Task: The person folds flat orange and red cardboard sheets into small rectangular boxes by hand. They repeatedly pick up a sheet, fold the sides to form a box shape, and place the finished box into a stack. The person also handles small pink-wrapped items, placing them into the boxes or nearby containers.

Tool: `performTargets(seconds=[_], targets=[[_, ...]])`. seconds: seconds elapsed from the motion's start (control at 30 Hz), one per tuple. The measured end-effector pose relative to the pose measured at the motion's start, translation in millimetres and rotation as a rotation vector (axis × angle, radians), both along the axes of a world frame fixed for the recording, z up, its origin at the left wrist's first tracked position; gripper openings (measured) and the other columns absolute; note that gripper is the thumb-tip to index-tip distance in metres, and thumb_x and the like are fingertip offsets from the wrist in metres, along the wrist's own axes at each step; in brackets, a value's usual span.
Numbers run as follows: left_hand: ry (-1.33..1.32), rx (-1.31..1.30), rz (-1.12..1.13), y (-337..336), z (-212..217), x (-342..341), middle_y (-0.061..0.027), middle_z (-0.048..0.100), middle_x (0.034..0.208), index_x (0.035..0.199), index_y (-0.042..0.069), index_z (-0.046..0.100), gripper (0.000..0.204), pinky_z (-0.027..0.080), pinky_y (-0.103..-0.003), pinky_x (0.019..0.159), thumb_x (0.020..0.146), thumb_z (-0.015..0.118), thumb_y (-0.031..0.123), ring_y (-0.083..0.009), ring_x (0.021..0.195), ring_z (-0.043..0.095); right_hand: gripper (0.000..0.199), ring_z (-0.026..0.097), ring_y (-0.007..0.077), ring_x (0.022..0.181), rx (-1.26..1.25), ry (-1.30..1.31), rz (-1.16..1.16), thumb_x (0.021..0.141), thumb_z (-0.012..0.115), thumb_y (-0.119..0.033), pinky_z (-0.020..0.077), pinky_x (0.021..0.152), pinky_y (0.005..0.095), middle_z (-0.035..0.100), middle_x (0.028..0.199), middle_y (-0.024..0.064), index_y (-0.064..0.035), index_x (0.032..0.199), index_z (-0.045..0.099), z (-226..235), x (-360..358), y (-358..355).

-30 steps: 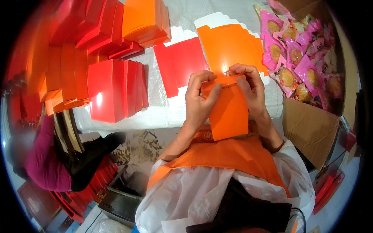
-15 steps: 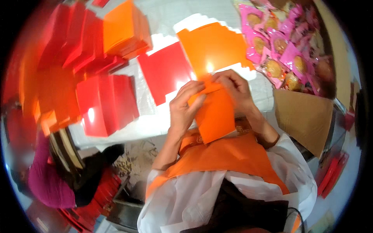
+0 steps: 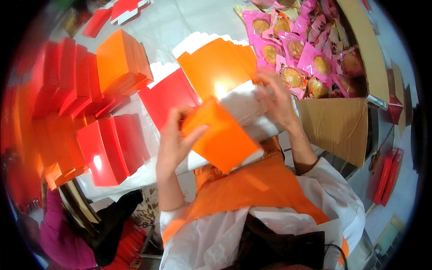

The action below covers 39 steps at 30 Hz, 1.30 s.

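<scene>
"Grip first: how does the left hand (image 3: pixel 176 143) stand?"

"Clamped on the upper left edge of an orange carton (image 3: pixel 220 137), thumb across its face, fingers round behind. The carton is tilted, held over the near edge of a white-covered table (image 3: pixel 166 36), just in front of the orange apron (image 3: pixel 247 191)."

"Right hand (image 3: pixel 280 101)?"

"Away from the carton, somewhat blurred, fingers loosely bent and spread. It is near pink packets (image 3: pixel 292 49) in a cardboard box (image 3: pixel 335 128); whether a fingertip touches one, I cannot tell."

"Surrounding stock?"

"Flat orange cartons (image 3: pixel 218 63) lie fanned beyond the held one, with flat red cartons (image 3: pixel 168 99) just to their left. Further left stand red boxes (image 3: pixel 105 157) and orange boxes (image 3: pixel 119 63)."

"Outer limits?"

"Lower left, a co-worker's purple sleeve (image 3: pixel 63 234)."
</scene>
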<state>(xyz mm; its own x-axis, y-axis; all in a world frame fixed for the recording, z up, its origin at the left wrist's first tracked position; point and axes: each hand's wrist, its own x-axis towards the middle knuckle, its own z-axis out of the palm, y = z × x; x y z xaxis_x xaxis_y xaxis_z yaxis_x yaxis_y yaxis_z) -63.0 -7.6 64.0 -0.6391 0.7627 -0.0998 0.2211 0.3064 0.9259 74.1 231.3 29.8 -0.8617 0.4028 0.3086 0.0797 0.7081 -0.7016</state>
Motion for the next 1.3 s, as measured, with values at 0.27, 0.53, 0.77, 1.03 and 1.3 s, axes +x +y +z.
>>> performTargets(seconds=[0.27,0.53,0.77,1.03,1.3], targets=[[-0.367,0.282,0.644,-12,-35,5,-0.017,0.033,0.129,0.136,0.004,0.016,0.056,0.032,-0.033,0.097,0.091,0.044,0.021,-0.0225,0.118,0.036,0.068,0.038,0.0294,0.115,0.739,-0.496,-0.364,0.072,0.058,-0.008,0.0298,0.093,0.0488,0.04,0.127,0.0102,-0.0153,0.133,0.03,-30,15,50],[-0.351,0.395,0.704,-15,-55,24,-0.0193,0.032,0.129,0.138,0.005,0.01,0.062,0.031,-0.033,0.096,0.091,0.045,0.023,-0.0233,0.116,0.037,0.06,0.054,0.022,0.097,-0.215,-0.154,-0.512,0.077,0.056,-0.003,0.0428,0.081,0.0331,0.053,0.11,0.0133,-0.0108,0.131,0.032,24,0,37],[-0.368,0.41,0.644,4,-51,43,-0.0137,0.026,0.137,0.138,0.006,0.015,0.055,0.028,-0.032,0.099,0.091,0.042,0.018,-0.0201,0.121,0.032,0.044,0.051,0.0159,0.098,-1.172,0.502,-0.202,0.078,0.054,0.004,0.043,0.089,0.0312,0.051,0.11,0.0065,-0.006,0.119,0.041,2,-23,0],[-0.385,0.425,0.716,-1,-62,48,-0.0156,0.031,0.133,0.137,0.004,0.013,0.056,0.031,-0.031,0.097,0.091,0.042,0.019,-0.0201,0.118,0.036,0.018,0.052,0.014,0.094,-1.41,0.257,-0.124,0.085,0.05,-0.003,0.0453,0.08,0.0277,0.053,0.098,0.007,-0.0054,0.102,0.048,-20,-35,-28],[-0.33,0.549,0.727,-1,-58,46,-0.012,0.027,0.135,0.137,0.005,0.015,0.054,0.031,-0.031,0.098,0.092,0.04,0.018,-0.0194,0.12,0.033,0.033,0.051,0.0115,0.096,-0.559,-0.014,-0.036,0.087,0.05,-0.008,0.0402,0.081,0.0246,0.056,0.106,0.0045,-0.0017,0.118,0.045,2,-20,-37]])
